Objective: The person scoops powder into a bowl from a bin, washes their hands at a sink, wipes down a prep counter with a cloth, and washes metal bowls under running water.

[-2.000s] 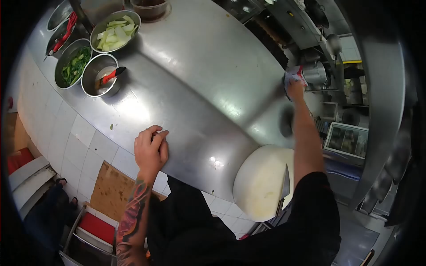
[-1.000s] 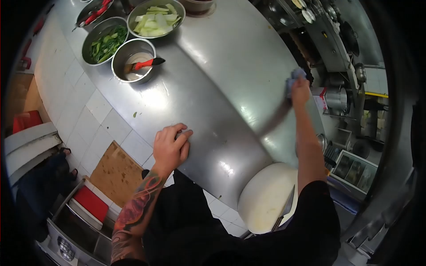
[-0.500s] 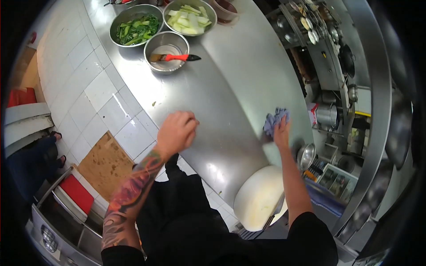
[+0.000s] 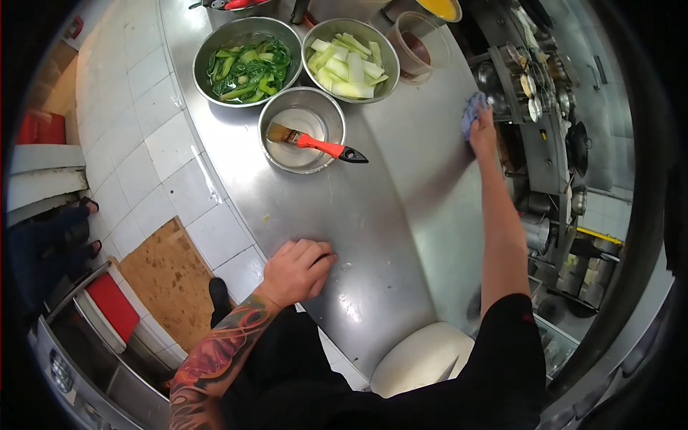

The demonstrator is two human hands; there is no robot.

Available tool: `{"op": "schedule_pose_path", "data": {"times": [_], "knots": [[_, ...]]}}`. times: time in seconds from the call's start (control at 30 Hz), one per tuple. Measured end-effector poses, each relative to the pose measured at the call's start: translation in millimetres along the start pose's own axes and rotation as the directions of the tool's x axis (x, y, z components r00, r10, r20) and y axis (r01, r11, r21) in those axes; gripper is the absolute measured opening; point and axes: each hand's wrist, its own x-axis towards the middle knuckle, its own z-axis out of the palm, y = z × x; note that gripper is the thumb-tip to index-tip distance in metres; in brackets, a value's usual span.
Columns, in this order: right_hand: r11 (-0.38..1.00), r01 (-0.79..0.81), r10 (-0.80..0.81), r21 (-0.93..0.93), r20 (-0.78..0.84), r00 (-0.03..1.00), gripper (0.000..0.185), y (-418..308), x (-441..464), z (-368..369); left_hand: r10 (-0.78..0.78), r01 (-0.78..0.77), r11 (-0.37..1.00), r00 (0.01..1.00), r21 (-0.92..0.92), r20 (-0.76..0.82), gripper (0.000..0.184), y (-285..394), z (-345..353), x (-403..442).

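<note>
A bluish cloth (image 4: pixel 472 116), bunched in the right hand (image 4: pixel 484 137), is at the right edge of the steel counter (image 4: pixel 365 215) — left hand (image 4: pixel 296 272) curled, palm hidden, at its left — where overreaching could topple the plastic tub (image 4: pixel 437 44) toward its far end, spilling liquid (image 4: pixel 415 47).

Cloth (image 4: pixel 471 116): partly covered by your right hand (image 4: pixel 485 135); its underside is hidden.
Left hand (image 4: pixel 297 272): your palm is turned from view.
Knife (image 4: pixel 449 368): handle hidden by your right sleeve (image 4: pixel 510 347).
Round board (image 4: pixel 412 358): right side likewise covered.
Far-left bowl (image 4: pixel 249 11): cut by the top edge, as are its red contents (image 4: pixel 239 3).
Yellow-filled bowl (image 4: pixel 460 15): far rim cut off.
</note>
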Motion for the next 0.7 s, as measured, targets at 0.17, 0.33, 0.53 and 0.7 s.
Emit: {"op": "schedule_pose_path", "data": {"times": [0.17, 0.33, 0.53, 0.7], "knots": [[0.801, 0.174, -0.101, 0.573, -0.158, 0.982, 0.048, -123.1, -147.3, -20.1, 0.001, -0.001, 1.000, 1.000, 0.011, -0.010, 0.029, 2.0, 3.4, -2.2], [0.234, -0.583, 0.415, 0.778, 0.463, 0.784, 0.047, -144.5, -178.7, -99.7, 0.026, -0.026, 1.000, 1.000, 0.003, 0.010, 0.027, 2.8, -1.3, -0.8], [0.970, -0.182, 0.190, -0.163, 0.036, 0.981, 0.050, -77.2, -188.7, -55.7, -0.007, 0.007, 1.000, 0.999, -0.007, -0.032, 0.027, 1.5, 1.3, 0.0], [0.986, 0.087, -0.103, -0.140, -0.111, 0.989, 0.053, -28.3, -15.5, 4.3, -0.021, 0.020, 1.000, 0.998, -0.014, -0.061, 0.027, -2.3, 2.4, -0.5]]}}
